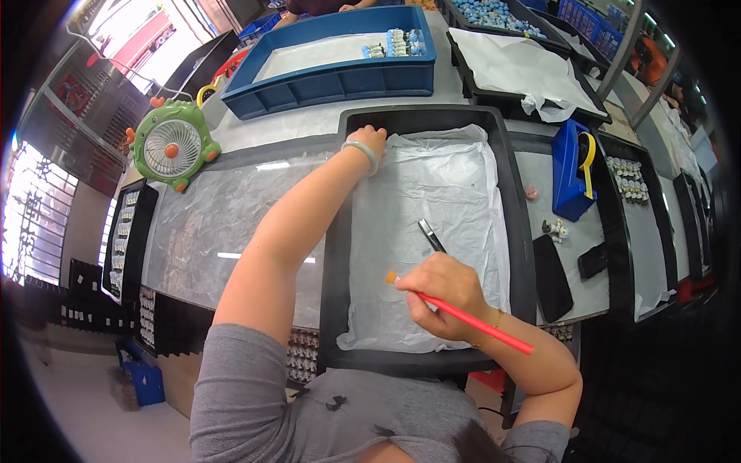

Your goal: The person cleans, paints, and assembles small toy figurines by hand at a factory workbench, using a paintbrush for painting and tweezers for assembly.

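Observation:
A long black tray [523, 239] lined with crumpled white paper [432, 185] lies in front of me. My left hand [370, 140] reaches over its left rim to the far left corner of the paper. Its fingers are curled there; whatever they may hold is hidden. Over the near part of the liner, my right hand [448, 289] grips a paintbrush. The paintbrush [486, 324] has a red handle slanting toward my forearm, and its orange bristles point left, close to the paper. A dark marker pen [431, 234] with a silvery end lies beyond that hand, partly covered by it.
Behind the tray stands a blue crate [332, 89] with small figurines. A green fan [173, 147] is at the left. To the right are a blue tape dispenser [571, 181], a black phone [551, 278], a small figurine [556, 229] and another tray [652, 231]. A person [316, 6] is across the table.

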Demonstrator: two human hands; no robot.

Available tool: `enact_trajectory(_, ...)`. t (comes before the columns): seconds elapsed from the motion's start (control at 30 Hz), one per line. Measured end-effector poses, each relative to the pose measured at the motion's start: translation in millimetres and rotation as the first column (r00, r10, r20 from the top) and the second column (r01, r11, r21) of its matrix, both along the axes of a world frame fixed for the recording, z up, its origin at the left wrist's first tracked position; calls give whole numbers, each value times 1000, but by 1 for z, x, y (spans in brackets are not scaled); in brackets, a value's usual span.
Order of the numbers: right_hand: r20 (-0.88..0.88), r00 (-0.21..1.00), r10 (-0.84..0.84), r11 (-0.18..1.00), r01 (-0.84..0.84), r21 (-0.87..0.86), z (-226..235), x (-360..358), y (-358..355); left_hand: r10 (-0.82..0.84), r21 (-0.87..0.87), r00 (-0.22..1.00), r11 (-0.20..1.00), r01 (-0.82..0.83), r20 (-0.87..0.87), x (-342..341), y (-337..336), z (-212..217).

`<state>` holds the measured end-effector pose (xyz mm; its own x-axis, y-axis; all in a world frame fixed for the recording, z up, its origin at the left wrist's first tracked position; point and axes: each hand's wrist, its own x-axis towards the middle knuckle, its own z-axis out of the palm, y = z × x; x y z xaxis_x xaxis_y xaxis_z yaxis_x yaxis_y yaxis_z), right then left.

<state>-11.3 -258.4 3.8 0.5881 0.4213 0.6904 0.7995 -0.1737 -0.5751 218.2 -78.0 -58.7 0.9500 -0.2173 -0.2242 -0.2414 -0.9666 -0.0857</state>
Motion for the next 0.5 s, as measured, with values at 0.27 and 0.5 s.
enact_trajectory(0.27,-116,991,-62,989,76,125,7,17,-18,-162,301,952,950,79,261,0,1,-15)
enact_trajectory(0.5,-215,973,-88,990,109,91,7,14,-17,-132,292,964,955,62,229,4,0,-9)
